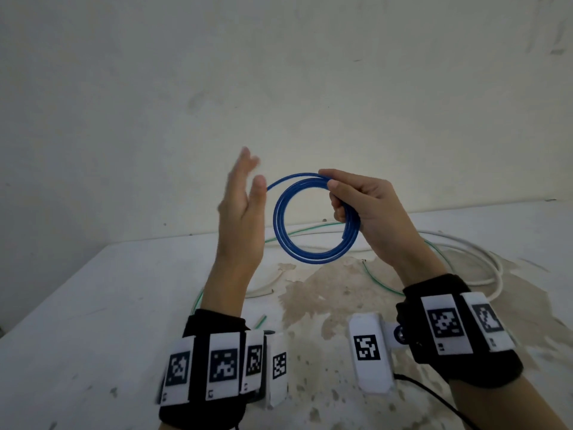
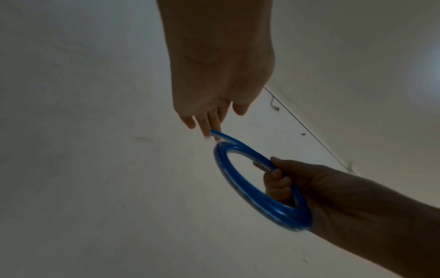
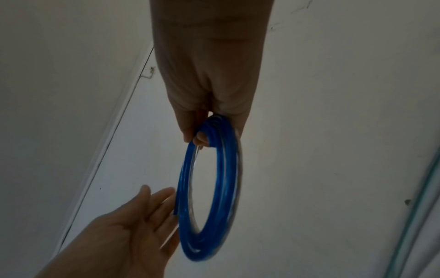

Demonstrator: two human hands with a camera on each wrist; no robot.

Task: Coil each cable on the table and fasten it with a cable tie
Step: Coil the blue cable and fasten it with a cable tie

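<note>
From the head view, our right hand [image 1: 369, 206] is raised above the table [image 1: 93, 305], its fingers and thumb curled round one side of the blue cable [image 1: 280, 231], which is wound into a round coil of several turns. Our left hand [image 1: 242, 209] stands upright just beside the coil with straight fingers (blurred at the tips); the cable's loose end reaches toward its thumb. On the table behind lie a white cable [image 1: 483, 252] and a thin green cable [image 1: 381, 283], both uncoiled, over a brown stained patch.

From the left wrist view, the left hand [image 2: 214, 90] points its straight fingers at the free end of the blue cable [image 2: 240, 186], which lies against the fingertips [image 2: 209, 129]. The right hand [image 2: 309, 188] grips the coil's far side.

From the right wrist view, the right hand [image 3: 209, 94] pinches the top of the blue cable [image 3: 221, 188] between thumb and fingers, the coil hanging edge-on. The left hand [image 3: 133, 231] is flat and spread, its fingers beside the coil's lower rim; whether they touch it we cannot tell.
</note>
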